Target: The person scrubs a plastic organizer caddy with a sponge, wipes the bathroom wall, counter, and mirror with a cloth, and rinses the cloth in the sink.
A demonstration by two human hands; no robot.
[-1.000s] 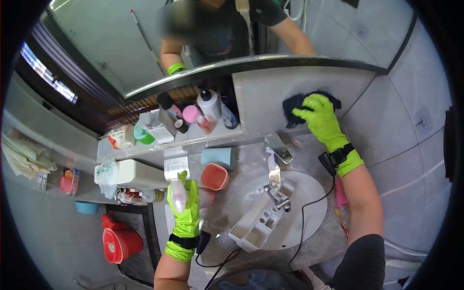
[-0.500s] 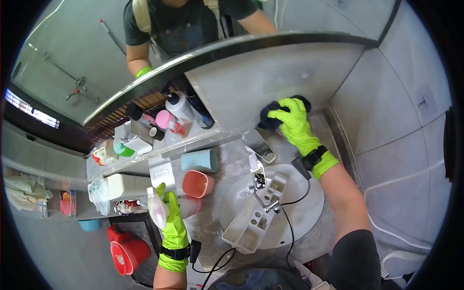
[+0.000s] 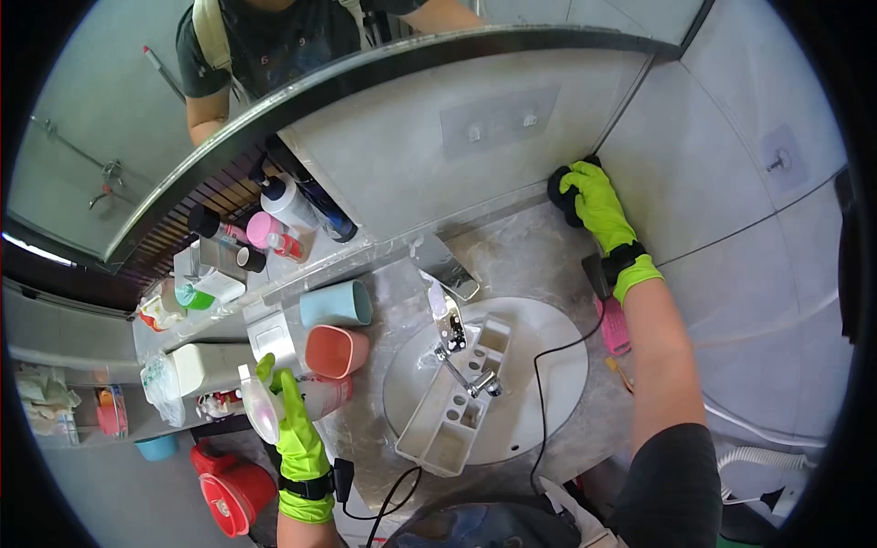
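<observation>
My right hand (image 3: 599, 206), in a lime-green glove, is closed on a dark cloth (image 3: 563, 194). It presses the cloth into the corner where the back wall meets the side wall, just above the counter. At the lower left, my left hand (image 3: 300, 429), gloved alike, is wrapped round a spray bottle (image 3: 326, 395) with a pale trigger head (image 3: 260, 405). A white divided organizer (image 3: 422, 437) lies tilted across the washbasin (image 3: 553, 393), under the chrome faucet (image 3: 457, 361).
Blue (image 3: 336, 302) and coral (image 3: 334, 352) cups stand left of the basin. Toiletries, including a white pump bottle (image 3: 290, 205), line the ledge below the mirror (image 3: 146, 119). A pink item (image 3: 615, 327) lies by my right forearm. A black cable (image 3: 541, 402) crosses the basin. A red bucket (image 3: 236, 493) stands lower left.
My right hand has moved the cloth rightward along the back wall into the corner, uncovering wall hooks. My left hand still holds the spray bottle. The view has shifted a little to the right.
</observation>
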